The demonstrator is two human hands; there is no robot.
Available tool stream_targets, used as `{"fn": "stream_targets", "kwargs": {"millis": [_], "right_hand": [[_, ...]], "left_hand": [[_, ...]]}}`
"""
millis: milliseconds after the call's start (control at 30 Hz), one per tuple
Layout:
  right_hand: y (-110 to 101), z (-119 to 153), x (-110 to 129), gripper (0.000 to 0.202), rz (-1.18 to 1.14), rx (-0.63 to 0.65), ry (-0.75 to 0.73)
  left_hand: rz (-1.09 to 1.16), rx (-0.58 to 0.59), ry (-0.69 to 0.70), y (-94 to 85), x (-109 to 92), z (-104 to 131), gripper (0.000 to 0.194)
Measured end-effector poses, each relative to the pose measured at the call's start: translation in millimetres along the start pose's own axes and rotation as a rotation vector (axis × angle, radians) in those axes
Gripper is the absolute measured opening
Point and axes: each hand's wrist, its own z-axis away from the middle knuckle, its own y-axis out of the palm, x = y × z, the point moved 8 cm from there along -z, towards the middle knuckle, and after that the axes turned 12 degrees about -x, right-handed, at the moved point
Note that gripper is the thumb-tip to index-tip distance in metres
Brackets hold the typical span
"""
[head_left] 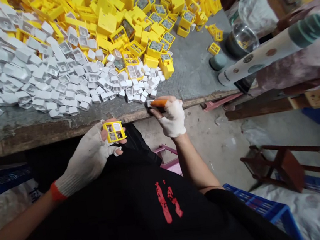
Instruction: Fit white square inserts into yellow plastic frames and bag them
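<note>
My left hand (90, 154), in a white fingerless knit glove, grips a small yellow four-window plastic frame (115, 131) just off the bench edge. A white piece sits in its upper right opening. My right hand (172, 114), gloved the same way, is closed around an orange-handled tool (158, 103). The tool's front end points left, at the bench edge beside a heap of small white plastic caps (141, 85); its kind cannot be made out. Behind these caps lie many yellow plastic housings (107, 23), some with grey insides. Larger white caps (23, 55) spread to the left.
The grey bench (190, 58) has a worn wooden front edge. On its right stand a white and green tumbler (265, 54) and a clear round container (243, 41). A pink stool (168, 154), blue crate (260, 205) and brown stool (288, 166) are below.
</note>
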Motion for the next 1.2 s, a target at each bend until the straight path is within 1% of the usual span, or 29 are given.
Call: {"fn": "stream_targets", "kwargs": {"millis": [100,200,367,467,533,567,633,733,800,867,933,1033,1100,1167,1200], "right_hand": [[-4.5,1.8,-10.7,0.029,-0.066,-0.015,0.091],[1.3,1.0,-15.4,0.032,-0.076,0.028,0.135],[11.1,-7.7,-17.8,0.029,-0.106,0.039,0.131],[10.0,-12.8,-15.4,0.020,-0.090,0.034,0.124],[0.2,-14.7,-2.1,0.018,-0.109,-0.014,0.103],[-6.5,-14.9,9.8,0.019,-0.139,-0.038,0.079],[-18.7,-13.8,42.7,0.021,-0.247,-0.044,0.003],[-31.2,-10.6,94.8,0.020,-0.460,0.010,-0.126],[-37.2,-10.8,112.5,0.016,-0.548,-0.006,-0.153],[-40.1,-12.3,116.9,0.013,-0.564,-0.040,-0.159],[-38.8,-12.3,118.9,0.014,-0.546,-0.020,-0.197],[-32.4,-7.1,126.2,0.024,-0.552,0.103,-0.280],[-31.3,-2.5,129.0,0.034,-0.597,0.154,-0.324],[-31.4,-0.6,120.4,0.038,-0.619,0.166,-0.338],[-31.3,-2.9,107.6,0.039,-0.599,0.146,-0.303]], "left_hand": [[-0.006,0.013,0.008,1.3,1.9,-0.9,0.072],[-0.003,0.024,0.011,2.5,3.6,-2.2,0.063],[0.003,0.037,-0.005,2.8,5.7,-2.7,0.045],[0.008,0.023,-0.006,0.7,7.1,-2.9,0.048],[0.023,0.032,0.006,0.4,8.5,-3.4,0.054],[0.034,0.041,0.018,0.4,9.1,-3.9,0.056],[0.048,0.055,0.049,-0.2,10.3,-4.9,0.059],[0.081,0.057,0.106,-2.9,10.0,-5.9,0.055],[0.105,0.059,0.134,-5.1,9.3,-5.8,0.050],[0.123,0.073,0.135,-6.9,9.5,-5.3,0.046],[0.136,0.110,0.110,-7.6,10.9,-4.7,0.044],[0.139,0.197,0.033,-6.5,15.0,-4.1,0.045],[0.143,0.245,-0.017,-5.7,17.6,-4.0,0.046],[0.155,0.257,-0.042,-5.9,18.5,-4.7,0.049],[0.162,0.249,-0.045,-6.3,18.4,-5.2,0.050]]}}
